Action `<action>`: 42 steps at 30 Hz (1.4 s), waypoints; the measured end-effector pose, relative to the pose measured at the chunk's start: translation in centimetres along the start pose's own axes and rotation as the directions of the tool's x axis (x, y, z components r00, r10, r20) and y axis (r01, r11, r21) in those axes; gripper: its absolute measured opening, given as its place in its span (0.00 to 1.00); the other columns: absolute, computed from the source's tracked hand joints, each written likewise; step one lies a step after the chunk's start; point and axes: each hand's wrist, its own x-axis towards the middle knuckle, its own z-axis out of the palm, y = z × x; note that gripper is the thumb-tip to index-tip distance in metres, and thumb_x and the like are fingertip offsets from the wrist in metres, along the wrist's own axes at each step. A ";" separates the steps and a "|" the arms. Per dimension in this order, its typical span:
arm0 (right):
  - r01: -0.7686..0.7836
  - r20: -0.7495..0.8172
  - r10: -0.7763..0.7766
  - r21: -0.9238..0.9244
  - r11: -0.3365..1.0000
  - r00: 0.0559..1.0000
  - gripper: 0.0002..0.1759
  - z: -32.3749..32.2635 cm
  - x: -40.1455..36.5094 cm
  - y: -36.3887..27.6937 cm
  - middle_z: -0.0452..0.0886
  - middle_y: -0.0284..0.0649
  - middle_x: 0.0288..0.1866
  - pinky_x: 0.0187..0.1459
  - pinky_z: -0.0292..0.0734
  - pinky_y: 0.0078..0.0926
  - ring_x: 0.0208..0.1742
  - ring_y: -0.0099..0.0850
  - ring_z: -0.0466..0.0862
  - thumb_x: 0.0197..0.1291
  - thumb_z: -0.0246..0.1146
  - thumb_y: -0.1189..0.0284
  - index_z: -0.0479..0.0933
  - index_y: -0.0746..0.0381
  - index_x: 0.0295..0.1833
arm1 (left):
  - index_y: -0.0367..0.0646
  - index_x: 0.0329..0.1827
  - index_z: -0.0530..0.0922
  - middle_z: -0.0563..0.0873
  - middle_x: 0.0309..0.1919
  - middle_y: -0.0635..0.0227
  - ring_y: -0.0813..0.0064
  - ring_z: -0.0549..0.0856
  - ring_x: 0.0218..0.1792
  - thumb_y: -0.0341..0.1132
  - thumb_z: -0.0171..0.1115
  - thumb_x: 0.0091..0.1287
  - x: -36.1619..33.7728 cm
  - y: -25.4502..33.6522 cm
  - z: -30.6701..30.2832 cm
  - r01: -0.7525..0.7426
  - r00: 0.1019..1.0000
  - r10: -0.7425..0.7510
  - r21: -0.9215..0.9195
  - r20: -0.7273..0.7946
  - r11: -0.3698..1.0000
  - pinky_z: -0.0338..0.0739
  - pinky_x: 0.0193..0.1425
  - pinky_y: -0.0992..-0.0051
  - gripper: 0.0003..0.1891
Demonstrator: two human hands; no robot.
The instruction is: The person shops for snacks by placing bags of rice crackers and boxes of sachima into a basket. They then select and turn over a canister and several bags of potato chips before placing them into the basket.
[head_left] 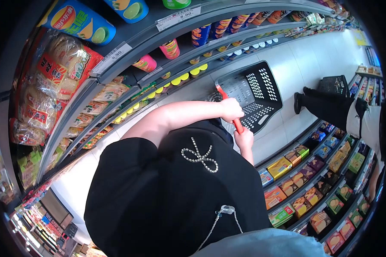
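Both of my hands are closed round the red handle of a dark grey shopping basket or cart. My left hand grips the handle nearer its upper end. Lower down, my right hand holds it near the other end. Perforated sides and part of the floor of the basket show, and I see no goods inside. Its wheels or underside cannot be made out. Beside the basket runs a pale tiled floor.
Shelves with chip tubes and snack bags curve along the left and top. Lower shelves with boxed snacks stand at the right. A person in dark trousers stands at the right, near another dark basket.
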 end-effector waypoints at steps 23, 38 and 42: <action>0.346 -0.036 -0.353 0.313 0.884 0.935 0.17 -0.1 7.6 7.4 0.78 0.51 0.27 0.35 0.73 0.39 0.34 0.48 0.80 0.44 0.67 0.62 0.77 0.62 0.36 | 0.49 0.29 0.76 0.78 0.28 0.72 0.69 0.76 0.37 0.39 0.64 0.43 4.4 0.1 -0.6 0.201 0.941 -0.159 0.115 -0.300 0.973 0.69 0.42 0.68 0.11; 0.316 -0.049 -0.314 0.244 0.917 0.948 0.14 -2.7 7.7 6.5 0.79 0.51 0.26 0.37 0.74 0.36 0.33 0.46 0.81 0.44 0.63 0.66 0.78 0.65 0.35 | 0.31 0.53 0.61 0.68 0.49 0.52 0.56 0.68 0.51 0.38 0.72 0.41 -18.8 -6.6 -1.2 0.500 -0.742 -0.291 -0.787 -0.604 0.360 0.62 0.57 0.63 0.38; 0.320 -0.046 -0.318 0.237 0.917 0.947 0.15 -3.5 7.3 5.8 0.79 0.51 0.27 0.38 0.74 0.35 0.34 0.46 0.81 0.44 0.62 0.67 0.78 0.65 0.37 | 0.32 0.59 0.56 0.67 0.53 0.55 0.61 0.69 0.54 0.43 0.78 0.34 -22.5 -11.0 -2.3 0.385 -0.786 -0.366 -0.857 -0.499 0.343 0.63 0.59 0.68 0.50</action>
